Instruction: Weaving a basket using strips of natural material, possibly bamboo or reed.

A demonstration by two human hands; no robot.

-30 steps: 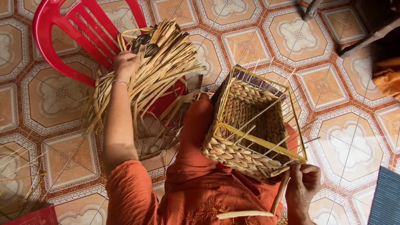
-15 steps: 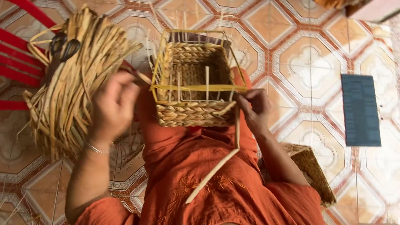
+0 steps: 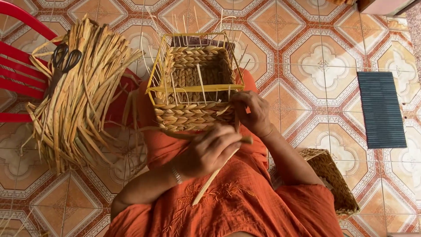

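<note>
Right now the half-woven basket [image 3: 193, 85] rests on the person's lap, its yellow wire frame [image 3: 154, 75] rising above the braided wall and its open mouth facing up toward the camera and a little toward 12 o'clock. Its long axis looks to run from 9 to 3 o'clock, though the shape is close to square.

The left hand [image 3: 209, 151] sits just below the basket at about 6 o'clock from it, fingers curled and pinching a pale flat strand [image 3: 215, 177] whose free end trails down toward 7 o'clock across the orange garment [image 3: 228, 206]. The strand's long axis runs from 7 to 1 o'clock, its upper end pointing up at the basket's near wall. The right hand [image 3: 252, 112] touches the basket's near right corner, at 4 o'clock from its middle, fingers bent and pressed onto the weave there — whether they pinch the strand's top I cannot tell.

Judging from this, the strand could kink or split if it is pulled hard round the thin wire uprights [image 3: 199, 83]. The basket could also tip off the lap, since only one hand steadies it. A bundle of dry strands [image 3: 81, 96] with scissors [image 3: 63, 57] on top lies at 9 o'clock on a red chair [image 3: 19, 74] — loose ends could snag.
</note>
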